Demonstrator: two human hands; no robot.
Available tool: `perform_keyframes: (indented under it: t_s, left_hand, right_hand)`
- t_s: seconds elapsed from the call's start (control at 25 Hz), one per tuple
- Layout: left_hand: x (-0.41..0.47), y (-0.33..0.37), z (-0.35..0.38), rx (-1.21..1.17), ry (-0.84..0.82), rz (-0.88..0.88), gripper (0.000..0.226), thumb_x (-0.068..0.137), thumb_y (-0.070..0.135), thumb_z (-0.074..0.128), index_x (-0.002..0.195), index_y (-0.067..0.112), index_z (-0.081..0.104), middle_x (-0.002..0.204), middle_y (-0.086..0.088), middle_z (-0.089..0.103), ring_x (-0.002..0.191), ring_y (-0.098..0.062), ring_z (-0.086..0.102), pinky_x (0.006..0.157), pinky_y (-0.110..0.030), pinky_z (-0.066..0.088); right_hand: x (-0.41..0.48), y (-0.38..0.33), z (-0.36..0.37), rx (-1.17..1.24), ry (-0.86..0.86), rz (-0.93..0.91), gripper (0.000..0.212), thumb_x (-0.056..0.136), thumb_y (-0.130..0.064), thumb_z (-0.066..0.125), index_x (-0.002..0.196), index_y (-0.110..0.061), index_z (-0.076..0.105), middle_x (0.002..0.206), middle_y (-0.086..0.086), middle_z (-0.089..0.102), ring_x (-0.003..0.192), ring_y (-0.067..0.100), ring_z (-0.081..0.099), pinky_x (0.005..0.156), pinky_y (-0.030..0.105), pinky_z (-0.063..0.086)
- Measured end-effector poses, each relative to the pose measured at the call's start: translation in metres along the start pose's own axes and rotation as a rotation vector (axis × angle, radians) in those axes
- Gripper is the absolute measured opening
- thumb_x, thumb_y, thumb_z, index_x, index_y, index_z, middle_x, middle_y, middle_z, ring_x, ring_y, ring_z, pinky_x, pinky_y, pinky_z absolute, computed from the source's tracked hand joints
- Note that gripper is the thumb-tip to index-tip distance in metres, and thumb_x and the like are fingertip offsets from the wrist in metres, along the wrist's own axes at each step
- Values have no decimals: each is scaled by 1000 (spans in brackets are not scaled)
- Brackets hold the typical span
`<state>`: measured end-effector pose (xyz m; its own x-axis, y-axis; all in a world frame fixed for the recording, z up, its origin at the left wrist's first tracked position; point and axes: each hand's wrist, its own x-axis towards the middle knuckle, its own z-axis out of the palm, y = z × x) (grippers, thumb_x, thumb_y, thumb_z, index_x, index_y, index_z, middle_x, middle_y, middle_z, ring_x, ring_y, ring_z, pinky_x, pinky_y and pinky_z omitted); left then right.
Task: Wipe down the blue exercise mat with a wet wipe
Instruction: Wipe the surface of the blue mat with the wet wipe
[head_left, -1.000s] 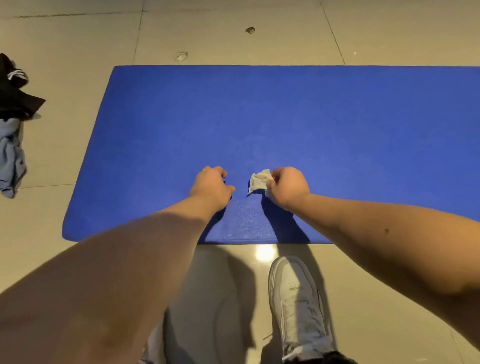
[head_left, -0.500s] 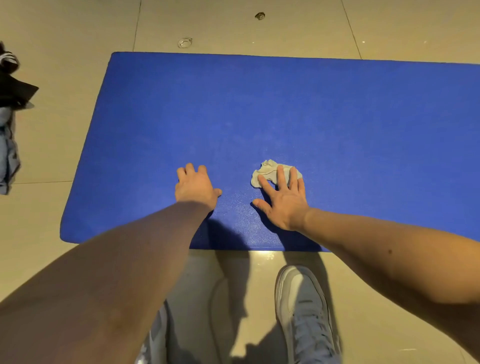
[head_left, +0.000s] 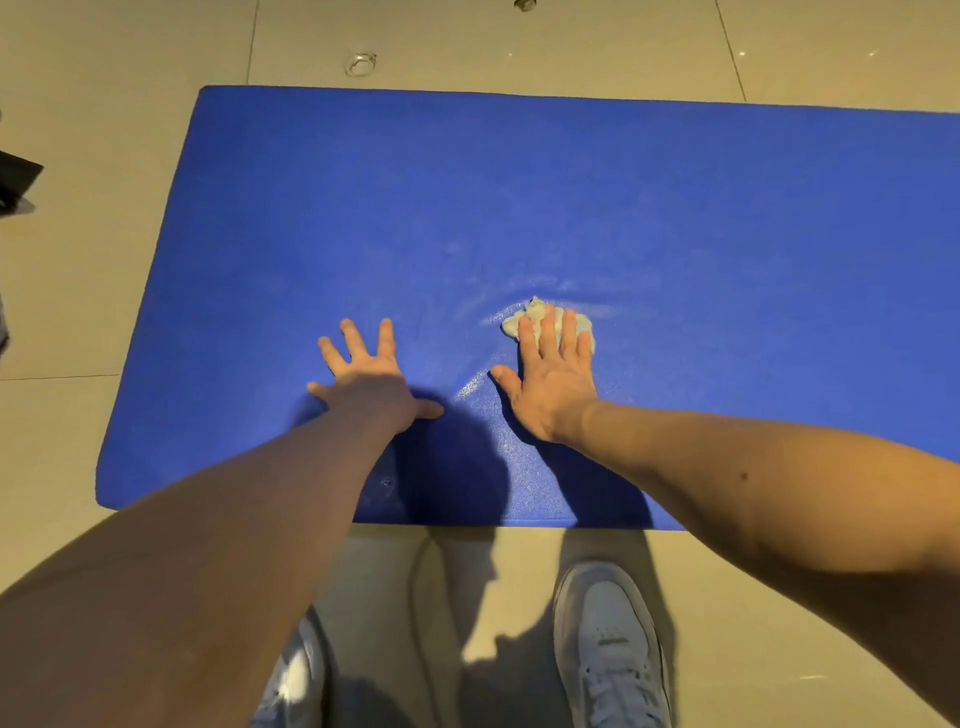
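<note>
On floor, mat lies flat, spanning frame from 9 to 3 o'clock. Right hand palm down on mat just right of centre, fingers straight and close together, pressing crumpled wipe at their tips; thumb out toward 9 o'clock. Left hand at wipe's 8 o'clock, apart from it, fingers splayed flat on mat. Wet sheen round wipe. Shoe at 6 o'clock, off mat. Ring at 11 o'clock beyond far edge.
</note>
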<state>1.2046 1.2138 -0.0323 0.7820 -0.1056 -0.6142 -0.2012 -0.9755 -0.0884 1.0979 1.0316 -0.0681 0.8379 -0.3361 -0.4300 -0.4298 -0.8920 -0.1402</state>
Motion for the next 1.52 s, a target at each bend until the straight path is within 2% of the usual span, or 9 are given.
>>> perform_keyframes:
  t_s: [0.32,0.52,0.64,0.76,0.88,1.08,1.24,1.36,1.52]
  left_hand:
    - [1,-3,-3,26,-11,11,142,60,78,77,155,42,-21,164,-2,-27,152,-38,-14,107,-63,35]
    - [-1,-7,-5,7,-21,29,140,60,80,76,155,43,-21,164,0,-27,153,-36,-14,108,-63,36]
    - [2,-10,-7,-80,-65,30,127,66,85,66,155,45,-15,165,2,-25,152,-35,-15,113,-64,28]
    - [12,-7,-11,-92,33,7,96,77,86,49,155,41,17,162,-5,9,147,-34,10,112,-56,31]
    - [23,5,-19,-1,308,84,77,84,75,55,136,19,47,150,-7,31,141,-31,25,112,-45,32]
    - [45,26,-34,-77,142,105,113,74,73,71,159,34,6,167,0,-7,154,-30,-7,119,-58,21]
    - [51,15,-40,-42,35,71,129,66,79,73,158,40,-8,166,11,-15,154,-29,-11,113,-60,33]
    - [50,15,-41,-25,22,59,130,66,78,74,158,41,-10,165,12,-16,153,-29,-11,109,-59,39]
    - [57,18,-42,-27,4,26,116,69,79,69,157,40,4,164,10,-6,151,-31,-2,105,-54,42]
  right_hand:
    - [7,-8,10,-63,62,-467,74,103,-51,26,159,-8,0,166,7,-10,152,28,-16,124,44,-5]
    - [52,67,-25,-59,217,-99,75,95,-59,21,152,-11,24,163,12,12,149,33,10,123,47,8]
    - [53,22,-23,-61,272,-148,58,93,-56,25,134,-17,38,149,10,30,134,32,28,118,47,16]
    - [44,-28,-9,49,202,-409,54,94,-51,36,136,-16,37,153,5,26,142,29,21,120,47,14]
    - [52,-17,-12,-50,116,-455,72,100,-53,29,156,-12,12,166,3,2,152,25,-4,125,43,0]
    - [92,53,-39,-80,206,-173,78,95,-60,17,155,-11,17,165,8,5,152,30,4,124,45,8]
    - [103,34,-43,-74,224,81,77,99,-56,18,156,-4,11,164,13,4,150,34,2,123,48,2]
    - [94,-16,-31,-65,266,-157,68,98,-54,28,146,-7,31,158,12,20,141,33,19,119,50,12]
    - [95,-18,-32,20,160,-402,73,99,-53,35,154,-9,19,164,7,7,151,27,1,124,44,3]
